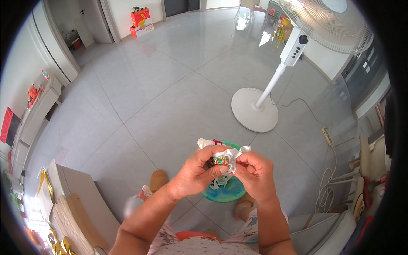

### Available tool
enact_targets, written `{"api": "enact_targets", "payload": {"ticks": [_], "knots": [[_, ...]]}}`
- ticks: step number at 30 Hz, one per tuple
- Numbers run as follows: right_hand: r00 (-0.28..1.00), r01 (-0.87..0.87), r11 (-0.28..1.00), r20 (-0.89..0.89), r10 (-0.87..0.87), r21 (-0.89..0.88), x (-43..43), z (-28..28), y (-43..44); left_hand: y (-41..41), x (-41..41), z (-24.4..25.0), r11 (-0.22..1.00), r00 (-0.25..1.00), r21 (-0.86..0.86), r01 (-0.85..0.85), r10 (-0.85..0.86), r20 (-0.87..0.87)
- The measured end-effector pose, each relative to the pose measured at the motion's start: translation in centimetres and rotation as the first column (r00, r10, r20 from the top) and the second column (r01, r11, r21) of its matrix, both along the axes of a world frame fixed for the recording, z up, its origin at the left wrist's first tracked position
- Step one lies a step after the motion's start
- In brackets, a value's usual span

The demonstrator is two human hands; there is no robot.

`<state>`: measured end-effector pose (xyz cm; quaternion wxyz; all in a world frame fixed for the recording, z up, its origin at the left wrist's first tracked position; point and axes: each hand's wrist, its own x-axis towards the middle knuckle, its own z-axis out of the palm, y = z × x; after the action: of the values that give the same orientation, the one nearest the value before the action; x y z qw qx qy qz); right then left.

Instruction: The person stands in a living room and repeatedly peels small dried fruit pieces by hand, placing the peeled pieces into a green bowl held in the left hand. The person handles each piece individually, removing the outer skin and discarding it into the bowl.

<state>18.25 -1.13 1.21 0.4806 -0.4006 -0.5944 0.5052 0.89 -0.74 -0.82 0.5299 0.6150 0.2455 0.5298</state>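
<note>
My left hand (204, 169) grips a small packet (222, 160) with a white wrapper and a green, red and yellow printed part. My right hand (253, 169) pinches the right side of the same wrapper between thumb and fingers. Beneath both hands stands a green and blue round basin (220, 197) on the floor between my feet. Inside it lie white pieces with dark spots (220, 181). A white bag or cloth with a red tie (205, 142) shows at the basin's far edge, partly behind my left hand.
A white pedestal fan (253, 110) stands ahead on the right, its cord running to a power strip (327, 136). A cabinet (79, 181) is at the left, a grey padded seat (322, 228) at the lower right. Red and white boxes (141, 25) stand by the far wall.
</note>
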Motion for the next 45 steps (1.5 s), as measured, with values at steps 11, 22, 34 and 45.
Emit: {"api": "enact_targets", "payload": {"ticks": [11, 22, 34, 45], "knots": [[0.982, -0.085, 0.996, 0.167, 0.089, -0.034, 0.4, -0.1, 0.0, 0.0, -0.4, -0.7, 0.998, 0.999, 0.059, -0.005, 0.007, -0.041], [0.905, -0.035, 0.937, 0.409, -0.117, 0.346, -0.4, 0.6, -0.6, -0.1, -0.1, -1.8, 0.995, 0.992, -0.013, 0.103, -0.103, -0.074], [0.878, 0.027, 0.925, 0.434, -0.204, 0.38, -0.4, 0.8, -0.3, 0.2, 0.5, -0.4, 0.983, 0.94, 0.096, -0.158, 0.179, -0.29], [0.867, -0.029, 0.933, 0.474, -0.156, 0.36, -1.9, 0.6, -0.7, -0.5, 0.9, 0.3, 0.862, 0.762, 0.289, -0.417, 0.505, -0.405]]}}
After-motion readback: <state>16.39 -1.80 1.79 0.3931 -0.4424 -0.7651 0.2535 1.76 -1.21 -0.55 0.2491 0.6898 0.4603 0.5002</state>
